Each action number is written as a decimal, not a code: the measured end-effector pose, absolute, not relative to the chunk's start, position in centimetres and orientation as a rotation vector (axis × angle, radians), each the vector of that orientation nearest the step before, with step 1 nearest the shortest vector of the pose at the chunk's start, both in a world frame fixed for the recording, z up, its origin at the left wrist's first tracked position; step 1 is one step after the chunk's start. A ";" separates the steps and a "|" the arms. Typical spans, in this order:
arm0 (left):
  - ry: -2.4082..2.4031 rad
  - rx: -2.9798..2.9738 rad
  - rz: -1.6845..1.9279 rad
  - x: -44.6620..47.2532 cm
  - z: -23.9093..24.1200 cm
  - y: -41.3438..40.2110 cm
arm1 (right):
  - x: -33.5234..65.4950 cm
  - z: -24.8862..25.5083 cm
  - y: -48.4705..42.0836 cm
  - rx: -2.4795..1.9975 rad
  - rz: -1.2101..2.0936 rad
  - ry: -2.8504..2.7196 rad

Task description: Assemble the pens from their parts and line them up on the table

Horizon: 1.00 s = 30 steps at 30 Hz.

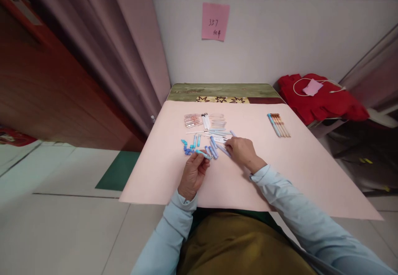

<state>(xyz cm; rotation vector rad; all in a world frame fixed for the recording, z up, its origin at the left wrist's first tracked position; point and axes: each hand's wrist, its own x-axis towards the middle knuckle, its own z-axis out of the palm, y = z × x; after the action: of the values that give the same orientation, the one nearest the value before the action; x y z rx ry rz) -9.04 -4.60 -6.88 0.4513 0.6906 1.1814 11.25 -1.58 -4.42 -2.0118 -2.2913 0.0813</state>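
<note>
Between the thumb and fingers of my left hand (195,169) is a light-blue pen barrel (203,154) with a turquoise end, held just above the table. My right hand (241,150) reaches in from the right, fingertips pinched at the ends of white pen refills (220,139); what they grip is hidden. Blue and lavender pen barrels (213,142) lie between my hands. Two turquoise barrels (197,140) lie just beyond my left hand. Small blue toppers (186,147) form a cluster to its left.
Farther back lie clear pen parts (192,120) and white refills with black tips (205,121). A row of assembled pens (278,125), one blue and several brown, rests at the right. Pale paper (161,171) covers the table. Red cloth (320,98) is piled beyond its right edge.
</note>
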 end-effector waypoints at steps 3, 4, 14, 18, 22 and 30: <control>0.700 0.437 1.131 -9.1 -6.7 -4.6 | 11.0 -4.3 -1.1 -2.010 0.028 -2.366; 0.697 0.429 1.124 -9.0 -6.7 -4.5 | 11.0 -4.3 -1.0 -2.002 0.023 -2.375; 0.645 0.425 1.096 -9.0 -6.8 -4.5 | 10.3 -3.2 -4.6 -1.411 0.762 -1.492; 0.631 0.422 1.083 -8.9 -6.6 -4.5 | 7.6 -2.7 -6.6 -1.214 1.015 -1.234; 0.634 0.431 1.085 -9.0 -6.5 -4.6 | 6.3 -2.6 -7.3 -1.171 1.040 -1.087; 0.636 0.434 1.082 -9.1 -6.7 -4.7 | 6.2 -3.4 -7.7 -1.181 1.009 -1.131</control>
<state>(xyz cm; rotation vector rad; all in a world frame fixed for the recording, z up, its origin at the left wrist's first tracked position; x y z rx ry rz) -9.10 -4.67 -6.66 0.4340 0.6364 1.0824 6.18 -7.68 -3.38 -1.1812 -1.1309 1.0086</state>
